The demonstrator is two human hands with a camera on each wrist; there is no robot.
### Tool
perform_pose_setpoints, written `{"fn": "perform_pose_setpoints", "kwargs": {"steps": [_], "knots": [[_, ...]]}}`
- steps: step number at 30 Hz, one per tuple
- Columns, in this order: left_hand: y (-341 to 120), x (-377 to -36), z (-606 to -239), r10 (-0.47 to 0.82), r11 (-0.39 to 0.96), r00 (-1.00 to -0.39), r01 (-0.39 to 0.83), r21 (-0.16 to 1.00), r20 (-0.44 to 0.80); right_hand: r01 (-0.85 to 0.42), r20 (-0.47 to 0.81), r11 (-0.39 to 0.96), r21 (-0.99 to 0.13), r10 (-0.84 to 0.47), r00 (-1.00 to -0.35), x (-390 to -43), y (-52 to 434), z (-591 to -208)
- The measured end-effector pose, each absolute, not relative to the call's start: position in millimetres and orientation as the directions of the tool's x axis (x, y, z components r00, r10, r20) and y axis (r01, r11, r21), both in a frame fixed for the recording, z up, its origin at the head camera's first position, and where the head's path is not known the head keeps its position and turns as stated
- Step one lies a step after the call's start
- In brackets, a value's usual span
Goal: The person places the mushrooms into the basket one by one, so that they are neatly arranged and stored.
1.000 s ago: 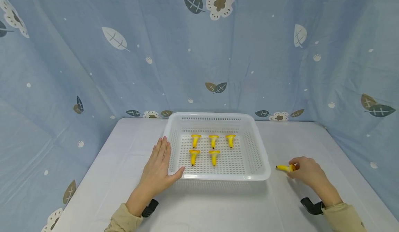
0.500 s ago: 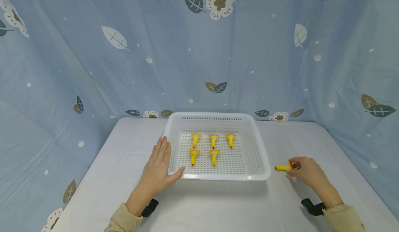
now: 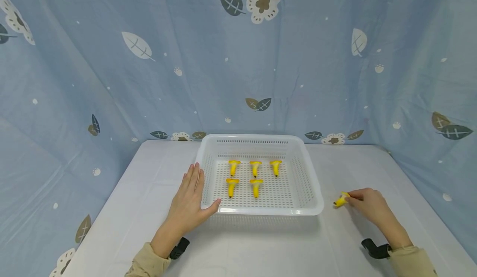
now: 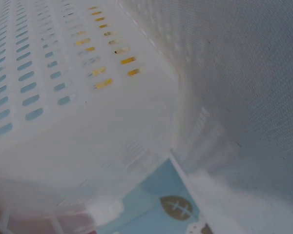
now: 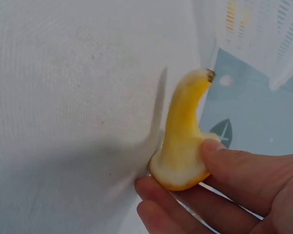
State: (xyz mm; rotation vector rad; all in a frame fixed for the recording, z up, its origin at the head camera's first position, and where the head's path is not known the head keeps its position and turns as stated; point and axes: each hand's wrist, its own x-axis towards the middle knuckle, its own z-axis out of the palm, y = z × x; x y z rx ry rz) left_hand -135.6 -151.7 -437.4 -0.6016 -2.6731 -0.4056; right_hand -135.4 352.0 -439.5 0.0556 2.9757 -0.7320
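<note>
My right hand (image 3: 369,204) pinches a yellow mushroom (image 3: 341,199) by its flared cap, right of the basket and close over the table. In the right wrist view, my thumb lies on the pale cap underside of this mushroom (image 5: 183,126), and its curved stem with a dark tip points up. My left hand (image 3: 188,206) lies with straight fingers along the left side of a white perforated basket (image 3: 261,211), thumb at its front left corner. Inside are several similar mushrooms: a back row of three, including this mushroom (image 3: 275,168), and two in front, including this mushroom (image 3: 256,188).
A white cloth (image 3: 268,248) covers the table under the basket. Behind and to both sides hangs a blue curtain (image 3: 208,82) printed with leaves and flowers. Through the slots of the basket wall (image 4: 88,136), bits of yellow show in the left wrist view.
My right hand has turned the mushroom, so its stem now slants down toward the front instead of pointing left. The left hand and basket have stayed in place.
</note>
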Motion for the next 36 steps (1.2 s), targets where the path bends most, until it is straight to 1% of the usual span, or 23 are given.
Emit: {"fn": "perform_pose_setpoints", "kwargs": {"steps": [11,23,30,36], "knots": [[-152,-136,-439,0.355,0.864,-0.837,0.464,0.197,0.417,0.062,-0.119,0.821,-0.567,-0.007,-0.993,-137,366,-437],[-151,-135,-437,0.359,0.861,-0.838,0.467,0.2,0.411,0.046,-0.087,0.698,-0.715,-0.023,-0.996,-136,363,-418],[-151,-136,-438,0.36,0.861,-0.819,0.477,0.18,0.446,-0.003,-0.044,0.672,-0.74,-0.053,-0.998,-137,360,-399],[-152,-136,-437,0.355,0.866,-0.838,0.461,0.191,0.414,-0.054,0.003,0.667,-0.743,-0.077,-0.997,-138,352,-377]]}}
